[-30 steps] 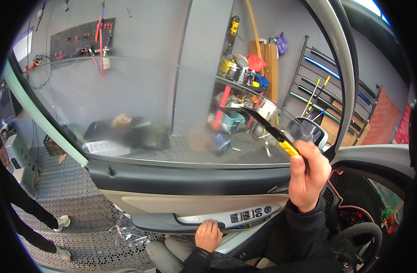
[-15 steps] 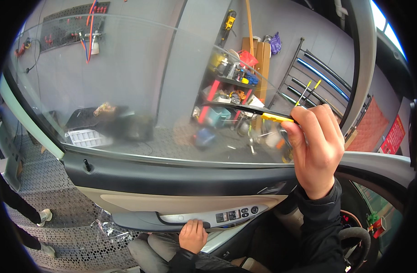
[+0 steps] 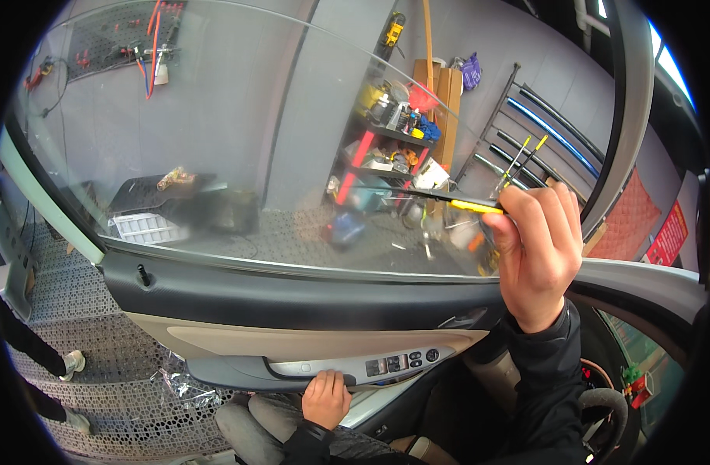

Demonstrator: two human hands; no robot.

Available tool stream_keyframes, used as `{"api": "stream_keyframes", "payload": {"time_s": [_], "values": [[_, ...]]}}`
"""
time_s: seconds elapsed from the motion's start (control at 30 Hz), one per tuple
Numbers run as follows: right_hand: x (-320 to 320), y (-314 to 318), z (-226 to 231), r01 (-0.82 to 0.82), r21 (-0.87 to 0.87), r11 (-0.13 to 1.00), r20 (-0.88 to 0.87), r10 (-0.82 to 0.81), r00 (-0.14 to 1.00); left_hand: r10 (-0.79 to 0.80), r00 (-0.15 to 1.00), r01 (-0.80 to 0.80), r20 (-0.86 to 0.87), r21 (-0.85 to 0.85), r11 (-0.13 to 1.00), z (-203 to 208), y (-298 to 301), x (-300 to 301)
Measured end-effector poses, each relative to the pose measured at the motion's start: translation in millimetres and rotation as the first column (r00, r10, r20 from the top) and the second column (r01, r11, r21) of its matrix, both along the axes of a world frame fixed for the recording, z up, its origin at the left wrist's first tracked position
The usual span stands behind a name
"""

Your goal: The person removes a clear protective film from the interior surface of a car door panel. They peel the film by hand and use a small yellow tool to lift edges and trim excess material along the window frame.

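Observation:
My right hand (image 3: 542,252) is raised in front of the car door's window glass (image 3: 215,101). Its fingers pinch a long, thin black tool with a yellow grip (image 3: 476,207), seen nearly edge-on; the kind is unclear. The tool's dark, narrow end points left across the pane, and I cannot tell whether it touches the glass. Lower down, my left hand (image 3: 327,399) has its fingers curled over the edge of the door armrest (image 3: 238,372), just left of the window switches (image 3: 393,363).
The dark upper door trim (image 3: 316,301) runs below the glass. A steering wheel (image 3: 606,415) is at the lower right. Through the window show a shelf cart (image 3: 382,159) and a rack of rolls (image 3: 544,128). Another person's shoe (image 3: 73,364) stands on the perforated floor at left.
The tool in my right hand has turned slightly, its yellow grip showing smoother and its dark end a little lower. My left hand stays on the armrest. The view has shifted slightly.

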State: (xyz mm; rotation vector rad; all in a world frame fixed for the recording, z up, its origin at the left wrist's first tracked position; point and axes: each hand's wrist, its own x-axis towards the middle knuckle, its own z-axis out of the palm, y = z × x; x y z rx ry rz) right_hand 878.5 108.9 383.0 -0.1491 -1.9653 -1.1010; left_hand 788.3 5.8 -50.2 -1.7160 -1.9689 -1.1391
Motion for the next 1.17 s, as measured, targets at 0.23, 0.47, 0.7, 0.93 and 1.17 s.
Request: {"api": "stream_keyframes", "payload": {"time_s": [0.23,0.47,0.7,0.93,1.17], "values": [[-0.5,1.1,-10.3,0.033,-0.089,0.995,0.081,-0.026,0.996,0.003,1.000,-0.003,-0.007,-0.013,1.000,-0.4,-0.2,-0.6],[-3.3,5.3,-9.4,-0.034,-0.063,0.997,0.086,0.039,0.996,-0.002,1.000,0.002,0.018,-0.049,0.999,-4.0,-1.1,-0.1],[-12.3,-0.5,-9.8,-0.048,-0.115,0.992,0.111,0.061,0.992,-0.028,0.997,0.028,0.076,0.004,1.000,-3.9,-1.1,-0.2],[-14.8,2.6,-11.5,-0.045,-0.086,0.995,0.084,0.053,0.995,-0.173,0.956,0.083,0.237,0.346,0.934,124.4,-14.4,-25.8],[-17.7,5.3,-14.8,-0.137,-0.118,0.984,0.022,0.140,0.990,0.355,0.935,-0.281,0.004,0.618,0.734,294.7,-81.3,-105.3]]}}
